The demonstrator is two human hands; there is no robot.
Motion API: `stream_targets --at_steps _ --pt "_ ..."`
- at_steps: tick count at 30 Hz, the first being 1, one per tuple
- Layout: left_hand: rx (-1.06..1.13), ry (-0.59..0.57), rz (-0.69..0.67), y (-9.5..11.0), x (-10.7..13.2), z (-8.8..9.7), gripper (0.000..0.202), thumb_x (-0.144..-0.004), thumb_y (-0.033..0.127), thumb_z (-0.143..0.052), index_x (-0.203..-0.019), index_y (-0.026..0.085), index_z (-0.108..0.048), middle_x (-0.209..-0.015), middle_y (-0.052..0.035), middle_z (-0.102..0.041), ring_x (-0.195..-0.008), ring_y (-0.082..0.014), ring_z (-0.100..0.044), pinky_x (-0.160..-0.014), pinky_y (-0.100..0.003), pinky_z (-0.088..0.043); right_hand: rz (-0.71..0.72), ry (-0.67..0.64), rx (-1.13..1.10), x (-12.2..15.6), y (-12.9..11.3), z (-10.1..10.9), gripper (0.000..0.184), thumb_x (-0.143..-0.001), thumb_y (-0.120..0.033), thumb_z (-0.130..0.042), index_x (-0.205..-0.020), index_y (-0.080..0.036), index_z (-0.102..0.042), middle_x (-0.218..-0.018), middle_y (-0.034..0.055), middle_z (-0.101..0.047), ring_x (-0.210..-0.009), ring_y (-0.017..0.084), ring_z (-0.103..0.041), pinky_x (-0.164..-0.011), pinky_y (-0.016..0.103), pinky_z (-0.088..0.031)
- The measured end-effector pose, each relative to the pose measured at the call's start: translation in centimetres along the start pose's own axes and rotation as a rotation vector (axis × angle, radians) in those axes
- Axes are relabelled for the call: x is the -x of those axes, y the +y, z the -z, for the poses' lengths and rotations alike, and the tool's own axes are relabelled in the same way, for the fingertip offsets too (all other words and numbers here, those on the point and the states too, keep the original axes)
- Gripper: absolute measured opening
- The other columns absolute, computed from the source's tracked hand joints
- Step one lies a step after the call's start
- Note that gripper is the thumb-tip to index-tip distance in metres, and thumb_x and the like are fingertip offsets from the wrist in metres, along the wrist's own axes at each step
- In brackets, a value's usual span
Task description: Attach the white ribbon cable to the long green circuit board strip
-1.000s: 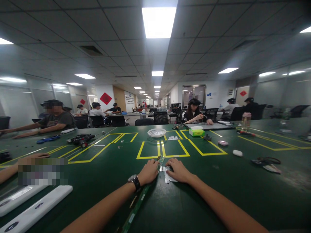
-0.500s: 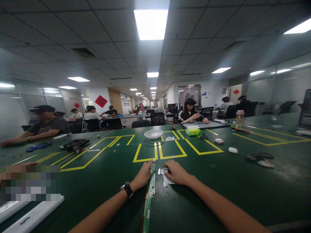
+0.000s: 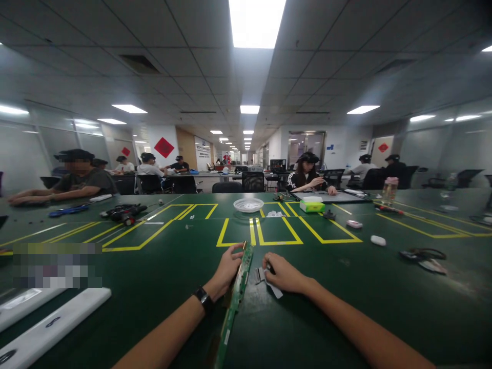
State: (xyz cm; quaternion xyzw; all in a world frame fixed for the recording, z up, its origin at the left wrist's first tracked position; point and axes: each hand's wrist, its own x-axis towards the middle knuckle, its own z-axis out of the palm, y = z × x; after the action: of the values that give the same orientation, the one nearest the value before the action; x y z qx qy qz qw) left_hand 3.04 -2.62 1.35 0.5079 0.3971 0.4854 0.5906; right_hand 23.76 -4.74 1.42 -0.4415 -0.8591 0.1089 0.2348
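Observation:
My left hand [image 3: 226, 269] wears a black watch and is closed on a long, narrow green circuit board [image 3: 235, 302]. The board slants from the near edge of the view up to my fingers, with its far end tilted up. My right hand [image 3: 283, 274] is just right of the board, fingers curled and pressed together over a small dark thing I cannot make out. Under and beside those fingers lie crumpled white strips [image 3: 274, 289] and a small silvery-grey piece [image 3: 260, 275] on the green table.
White long cases [image 3: 65, 320] lie at left near a blurred-out patch. Farther off are a white basket [image 3: 248, 205], a green tissue pack [image 3: 312, 205], a power drill [image 3: 125, 211], yellow tape outlines and a white earphone-like case [image 3: 378, 240]. A co-worker [image 3: 307, 177] sits opposite.
The board's far end has risen and turned in my left hand, its thumb shifting along the edge. My right fingers have curled in tighter, and the white strips have shifted a little. The view has tilted slightly.

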Motion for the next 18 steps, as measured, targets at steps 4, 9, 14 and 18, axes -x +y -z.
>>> stream_targets --at_steps 4,9,14,18 --pt "0.018 0.038 -0.028 0.0 0.0 -0.2 0.05 -0.069 0.007 -0.059 -0.117 0.017 -0.05 -0.09 -0.0063 -0.07 -0.065 -0.0129 -0.065 -0.06 -0.023 -0.05 -0.05 -0.021 -0.101 0.1 -0.6 -0.3 0.017 -0.077 -0.013 -0.046 -0.092 -0.019 -0.051 -0.078 -0.0003 -0.058 -0.069 0.014 -0.053 -0.065 0.023 -0.036" --pt "0.032 0.036 -0.047 -0.4 -0.2 -0.1 0.051 -0.072 0.009 -0.058 -0.121 0.018 -0.046 -0.082 -0.0027 -0.068 -0.058 -0.0114 -0.062 -0.053 -0.021 -0.048 -0.11 -0.008 -0.119 0.0 -1.2 0.0 0.034 -0.078 -0.012 -0.042 -0.109 -0.02 -0.053 -0.089 0.0026 -0.063 -0.083 0.017 -0.059 -0.077 0.025 -0.039" --pt "0.008 0.066 -0.1 -0.6 -0.2 -0.3 0.058 -0.075 0.009 -0.053 -0.129 0.023 -0.039 -0.078 0.0021 -0.061 -0.053 -0.0084 -0.057 -0.049 -0.018 -0.043 -0.077 -0.03 -0.232 -0.1 -1.7 0.3 0.035 -0.081 -0.014 -0.035 -0.101 -0.019 -0.063 -0.099 0.0049 -0.066 -0.096 0.019 -0.059 -0.086 0.028 -0.041" --pt "0.026 0.07 -0.104 -1.0 -0.3 -0.4 0.059 -0.077 0.014 -0.054 -0.132 0.023 -0.034 -0.076 0.0033 -0.059 -0.051 -0.0075 -0.055 -0.047 -0.017 -0.041 -0.048 -0.047 -0.309 0.0 -2.7 0.2 0.036 -0.079 -0.013 -0.035 -0.101 -0.018 -0.063 -0.099 0.0043 -0.065 -0.096 0.019 -0.059 -0.087 0.028 -0.041"
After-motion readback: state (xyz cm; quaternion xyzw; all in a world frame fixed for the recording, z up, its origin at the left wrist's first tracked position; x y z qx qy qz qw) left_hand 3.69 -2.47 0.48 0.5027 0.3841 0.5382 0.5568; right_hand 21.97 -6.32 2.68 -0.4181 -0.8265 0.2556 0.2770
